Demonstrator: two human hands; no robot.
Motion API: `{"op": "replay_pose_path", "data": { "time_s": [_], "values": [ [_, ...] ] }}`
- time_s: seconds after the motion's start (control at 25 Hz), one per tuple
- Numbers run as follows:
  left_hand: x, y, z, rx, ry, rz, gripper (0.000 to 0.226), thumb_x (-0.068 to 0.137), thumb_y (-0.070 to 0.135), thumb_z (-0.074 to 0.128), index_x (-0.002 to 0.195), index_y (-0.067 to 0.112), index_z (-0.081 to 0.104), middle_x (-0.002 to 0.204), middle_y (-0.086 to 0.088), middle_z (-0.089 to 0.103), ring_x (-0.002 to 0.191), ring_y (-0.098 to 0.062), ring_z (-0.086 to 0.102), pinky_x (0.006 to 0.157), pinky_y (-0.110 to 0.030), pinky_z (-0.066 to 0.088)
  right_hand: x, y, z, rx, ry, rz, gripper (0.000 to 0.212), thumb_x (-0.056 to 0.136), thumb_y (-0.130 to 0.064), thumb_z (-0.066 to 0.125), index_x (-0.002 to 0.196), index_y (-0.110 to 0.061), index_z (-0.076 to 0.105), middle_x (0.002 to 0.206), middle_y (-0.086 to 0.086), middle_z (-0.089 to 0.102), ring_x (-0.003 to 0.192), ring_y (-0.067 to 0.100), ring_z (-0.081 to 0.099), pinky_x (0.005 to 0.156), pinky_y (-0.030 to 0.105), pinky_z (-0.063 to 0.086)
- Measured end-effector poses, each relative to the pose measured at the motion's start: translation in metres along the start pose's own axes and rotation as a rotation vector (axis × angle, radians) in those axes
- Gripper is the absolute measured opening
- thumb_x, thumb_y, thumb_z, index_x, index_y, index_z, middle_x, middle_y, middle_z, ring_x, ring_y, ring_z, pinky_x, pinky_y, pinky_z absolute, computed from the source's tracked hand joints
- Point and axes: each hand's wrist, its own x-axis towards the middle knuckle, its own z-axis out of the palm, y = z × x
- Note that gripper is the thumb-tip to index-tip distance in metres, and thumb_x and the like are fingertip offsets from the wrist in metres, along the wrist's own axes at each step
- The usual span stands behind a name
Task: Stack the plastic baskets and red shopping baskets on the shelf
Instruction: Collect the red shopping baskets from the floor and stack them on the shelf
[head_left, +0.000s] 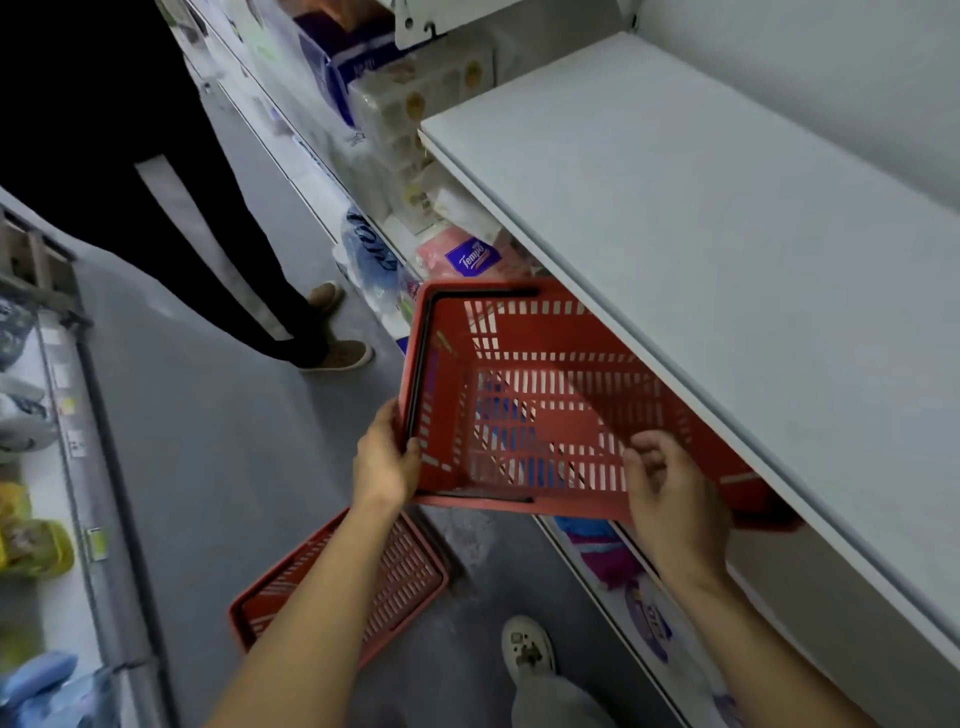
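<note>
A red shopping basket (524, 395) hangs in the air at the front edge of the white shelf (701, 218), its right side partly under the shelf board. My left hand (384, 462) grips its left rim beside the folded black handle. My right hand (675, 504) holds the basket's near right rim, fingers curled over the edge. Another red shopping basket (415, 571) lies on the grey floor below my left forearm, which hides part of it.
A person in dark trousers (171, 208) stands in the aisle ahead on the left. Tissue packs (415, 114) fill the shelves beyond and below. A low shelf with goods (36, 519) runs along the left. My shoe (527, 649) is on the floor.
</note>
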Motion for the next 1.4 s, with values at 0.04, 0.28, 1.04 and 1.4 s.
{"op": "replay_pose_path", "data": {
  "time_s": [0.04,0.28,1.04,1.4],
  "values": [
    [-0.006,-0.009,-0.003,0.011,0.021,-0.010,0.053,0.085,0.007,0.056,0.134,0.022,0.046,0.122,-0.007,0.065,0.111,-0.029,0.062,0.096,-0.047,0.051,0.003,0.002,0.003,-0.024,-0.022,-0.022,0.010,0.094,-0.029,0.053,0.101,-0.023,0.057,0.087,-0.010,0.064,0.066,0.003,0.055,0.051,0.018,0.032],
    [-0.045,-0.077,-0.028,0.133,0.249,-0.162,0.040,0.093,0.031,0.049,0.131,0.022,0.042,0.123,-0.014,0.062,0.106,-0.038,0.061,0.084,-0.047,0.049,0.007,0.020,0.013,-0.483,0.007,-0.228,0.048,0.083,-0.013,0.061,0.130,-0.018,0.053,0.139,0.013,0.050,0.124,0.031,0.042,0.090,0.048,0.043],
    [-0.316,-0.261,-0.103,-0.210,0.766,-0.525,0.046,0.091,0.018,0.063,0.133,0.002,0.054,0.130,-0.021,0.061,0.121,-0.034,0.057,0.103,-0.036,0.039,-0.144,0.000,0.080,-0.066,-0.330,-0.311,0.060,0.080,-0.021,0.049,0.139,-0.028,0.040,0.132,0.013,0.058,0.114,0.037,0.057,0.094,0.048,0.043],
    [-0.478,-0.340,-0.078,-0.316,0.958,-0.875,0.049,0.086,0.019,0.062,0.135,0.016,0.053,0.126,-0.012,0.065,0.115,-0.032,0.061,0.099,-0.043,0.047,-0.238,-0.011,0.152,-0.138,-0.618,-0.577,0.055,0.079,-0.017,0.052,0.133,-0.027,0.045,0.122,0.013,0.063,0.109,0.036,0.059,0.094,0.051,0.046]
  ]
}}
